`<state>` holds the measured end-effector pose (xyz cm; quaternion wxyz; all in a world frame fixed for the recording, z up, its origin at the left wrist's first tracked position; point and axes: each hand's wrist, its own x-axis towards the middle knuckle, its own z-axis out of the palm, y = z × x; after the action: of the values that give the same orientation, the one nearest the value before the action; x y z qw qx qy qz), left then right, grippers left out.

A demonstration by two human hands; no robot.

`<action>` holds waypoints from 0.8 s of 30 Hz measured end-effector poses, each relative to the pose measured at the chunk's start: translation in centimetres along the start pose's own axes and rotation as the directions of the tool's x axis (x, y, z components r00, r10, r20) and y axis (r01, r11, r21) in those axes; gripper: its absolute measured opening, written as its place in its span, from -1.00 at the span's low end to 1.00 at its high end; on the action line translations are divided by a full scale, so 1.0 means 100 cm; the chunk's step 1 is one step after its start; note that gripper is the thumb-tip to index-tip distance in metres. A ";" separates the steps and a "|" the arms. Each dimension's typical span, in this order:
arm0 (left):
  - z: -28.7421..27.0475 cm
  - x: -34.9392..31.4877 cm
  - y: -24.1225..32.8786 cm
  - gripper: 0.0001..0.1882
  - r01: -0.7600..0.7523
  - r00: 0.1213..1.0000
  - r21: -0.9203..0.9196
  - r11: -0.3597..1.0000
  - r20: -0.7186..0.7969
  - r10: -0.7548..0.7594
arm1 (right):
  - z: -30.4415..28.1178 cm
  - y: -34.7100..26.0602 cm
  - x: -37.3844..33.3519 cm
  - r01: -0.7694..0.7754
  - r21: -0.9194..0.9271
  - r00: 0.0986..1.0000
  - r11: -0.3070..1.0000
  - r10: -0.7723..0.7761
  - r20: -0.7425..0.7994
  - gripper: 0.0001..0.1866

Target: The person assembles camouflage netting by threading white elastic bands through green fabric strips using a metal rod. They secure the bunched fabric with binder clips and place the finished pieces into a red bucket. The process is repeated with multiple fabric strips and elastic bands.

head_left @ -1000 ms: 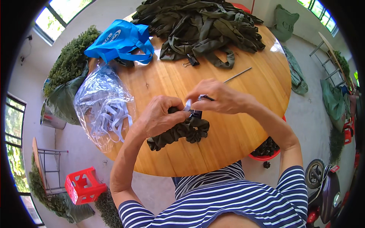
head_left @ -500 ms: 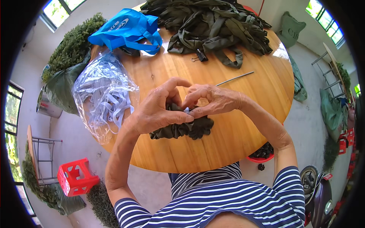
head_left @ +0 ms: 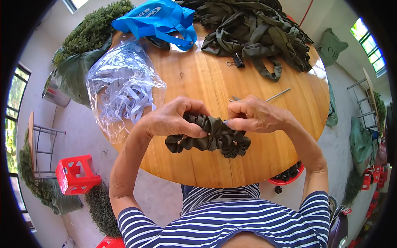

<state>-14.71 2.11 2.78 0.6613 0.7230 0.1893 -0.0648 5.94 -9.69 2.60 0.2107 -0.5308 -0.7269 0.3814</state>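
Gripping a ruffled dark green scrunchie (head_left: 209,136) from both ends, the person bends over a round wooden table (head_left: 194,78). Their left hand (head_left: 171,120) has its fingers curled over the top of the gathered fabric with the thumb pressed underneath, so it is pinching the cloth firmly. Their right hand (head_left: 252,115) is closed on the other end, fingertips squeezed together where something thin and pale, too small to make out, pokes from the fold. The scrunchie sits between the two hands, its lower part resting on the table near the front edge.

Behind the right hand lies a thin metal rod (head_left: 278,94), apart from the fingers. Further back is a heap of dark green fabric strips (head_left: 256,33), with a black binder clip (head_left: 237,62) at its near edge. A blue bag (head_left: 157,18) sits at the far left of the table, and a clear plastic bag (head_left: 122,89) of white elastic bands hangs over the left rim. Down on the floor to the left stands a red plastic stool (head_left: 76,174).
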 end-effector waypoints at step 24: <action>0.029 0.015 -0.017 -0.52 -0.163 0.910 0.404 0.900 -0.292 0.295 | -0.029 0.021 -0.032 -0.087 0.625 0.986 0.775 0.157 -0.057 -0.78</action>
<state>-13.48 -0.32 0.39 0.4721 0.8520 0.1991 0.1080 10.36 -11.39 3.08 0.3866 -0.4976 -0.5127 0.5832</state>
